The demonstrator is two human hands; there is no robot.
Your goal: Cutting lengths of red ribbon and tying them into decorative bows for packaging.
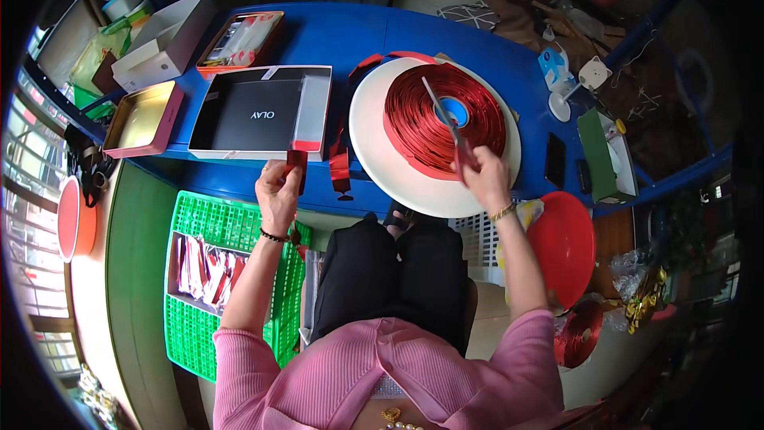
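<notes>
My left hand is closed on a short piece of shiny red foil ribbon, held at the near edge of a shallow box. Scissors are gripped in my right hand, their blades pointing up and away over a large roll of red foil ribbon. That roll has a blue core and lies on a round white disc. A loose end of the ribbon runs round the disc's left side and hangs over the table edge, between my hands.
The blue table bears the shallow box with a black panel, a pink-and-gold tray, an orange-edged box, a phone and a green box. Below left, a green basket holds foil pieces. A red round seat stands right.
</notes>
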